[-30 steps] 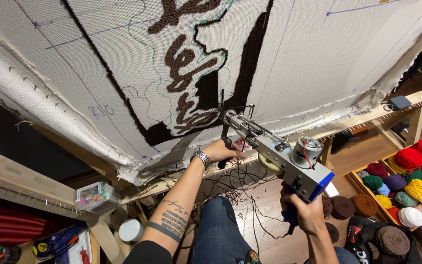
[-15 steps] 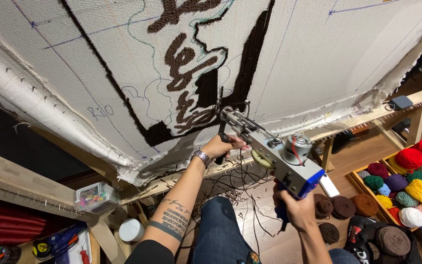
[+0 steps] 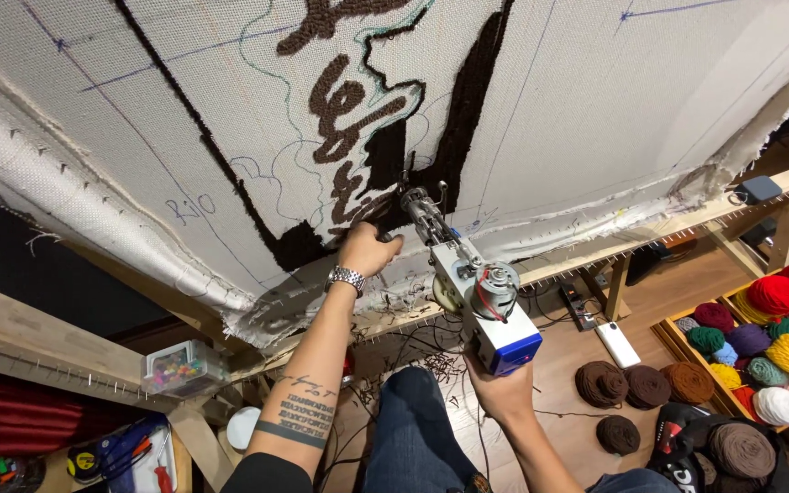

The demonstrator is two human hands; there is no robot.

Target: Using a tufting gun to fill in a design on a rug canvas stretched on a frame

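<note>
Storage first, at far left: a small clear plastic box (image 3: 178, 367) of coloured bits is seen on a low wooden shelf, with a white tape roll (image 3: 243, 426) below it. Moving right, the left hand (image 3: 367, 248) is closed around the front grip of the tufting gun (image 3: 468, 278), its knuckles touching the stretched backing cloth (image 3: 595, 100); a metal wristwatch (image 3: 346, 277) is worn. The gun's needle end is pressed into the cloth just beside the dark brown tufted pile (image 3: 358, 119). The right hand (image 3: 501, 393) is wrapped around the rear handle beneath the blue housing.

The gun is judged rigid and fairly heavy, motor-weighted at the rear — best held at both grips, as now. The cloth is taut yet yielding, and is likely punctured easily.

Further right, brown yarn balls (image 3: 636, 383) lie on the floor, and a crate of mixed coloured yarn (image 3: 769, 338) stands well apart — nothing is seen blocking the gun.
</note>
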